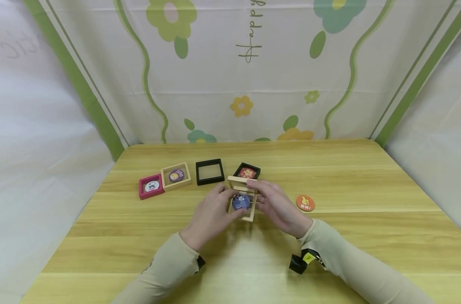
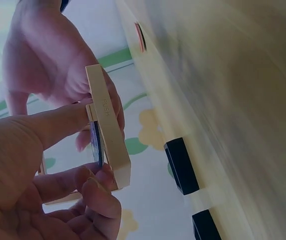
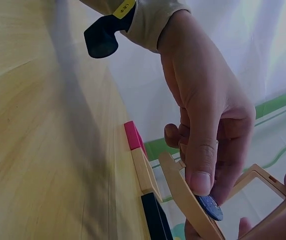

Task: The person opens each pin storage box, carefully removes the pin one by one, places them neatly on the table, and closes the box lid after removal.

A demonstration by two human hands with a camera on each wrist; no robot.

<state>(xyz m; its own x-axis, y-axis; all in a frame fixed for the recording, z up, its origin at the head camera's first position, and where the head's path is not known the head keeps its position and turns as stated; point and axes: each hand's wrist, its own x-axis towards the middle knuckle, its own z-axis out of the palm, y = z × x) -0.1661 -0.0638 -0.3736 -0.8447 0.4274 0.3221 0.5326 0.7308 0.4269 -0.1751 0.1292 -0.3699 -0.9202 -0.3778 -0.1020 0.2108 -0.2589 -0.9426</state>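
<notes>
A round blue badge [image 1: 241,202] with a picture on it is pinched between the thumb and fingers of my left hand [image 1: 211,215]. It sits at the lower half of a hinged beige display frame [image 1: 248,218], tilted against it in the right wrist view. The frame's other half [image 1: 235,180] is swung up and away. My right hand [image 1: 281,209] holds the frame from its right side, raised off the table in both wrist views. "PUSH" is marked on the frame's edge [image 2: 107,115] in the left wrist view. Some right fingers are hidden behind the frame.
Beyond the hands on the wooden table [image 1: 351,177] lie a pink frame [image 1: 141,188] and a beige frame [image 1: 165,180], each showing a badge. A black frame [image 1: 210,181] and another black frame with a red badge [image 1: 247,173] follow. An orange badge [image 1: 305,203] lies right.
</notes>
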